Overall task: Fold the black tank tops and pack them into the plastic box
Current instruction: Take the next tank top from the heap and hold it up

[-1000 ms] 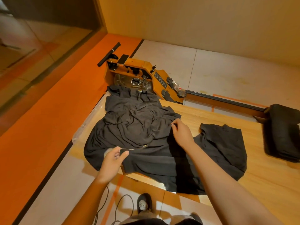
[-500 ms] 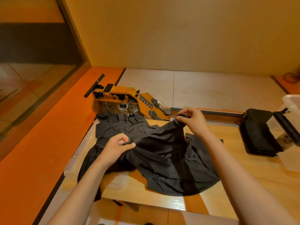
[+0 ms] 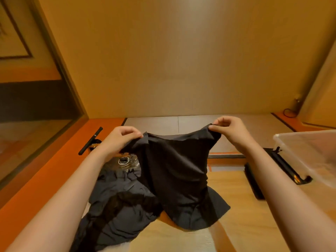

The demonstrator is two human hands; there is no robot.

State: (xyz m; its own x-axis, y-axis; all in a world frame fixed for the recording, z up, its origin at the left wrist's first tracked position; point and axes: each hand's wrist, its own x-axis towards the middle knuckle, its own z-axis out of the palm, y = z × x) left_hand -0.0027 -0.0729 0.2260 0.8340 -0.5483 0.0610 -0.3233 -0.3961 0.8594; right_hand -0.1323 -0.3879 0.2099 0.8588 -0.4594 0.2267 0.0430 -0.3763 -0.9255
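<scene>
Hands: both up and working. The left hand (image 3: 120,139) pinches one top corner of the black tank top (image 3: 178,171) between thumb and curled fingers, and the right hand (image 3: 231,130) pinches the opposite corner the same way.
Tank top: lifted and spread between the two hands. It hangs down in front of the person, and its lower edge is draped on the wooden table (image 3: 236,215) (the cloth bunches into wrinkles near the bottom).
Pile: more black tops (image 3: 118,197) lie crumpled in a heap on the left part of the table, touching the lower left side of the hanging one and running down towards the near edge.
Folded stack: a dark folded bundle (image 3: 252,180) lies on the right of the table, partly hidden behind the right forearm.
Plastic box: the clear plastic box (image 3: 309,153) sits at the far right, near the bundle. A black strap-like piece (image 3: 283,164) lies between them, and I cannot tell what it belongs to.
Rowing machine: beyond the table, a black handle bar (image 3: 90,140) shows past the left hand, with a round dial (image 3: 123,160) just below the left wrist.
Floor: an orange strip (image 3: 54,170) runs along the left, with pale mats (image 3: 154,122) against the far wall.
</scene>
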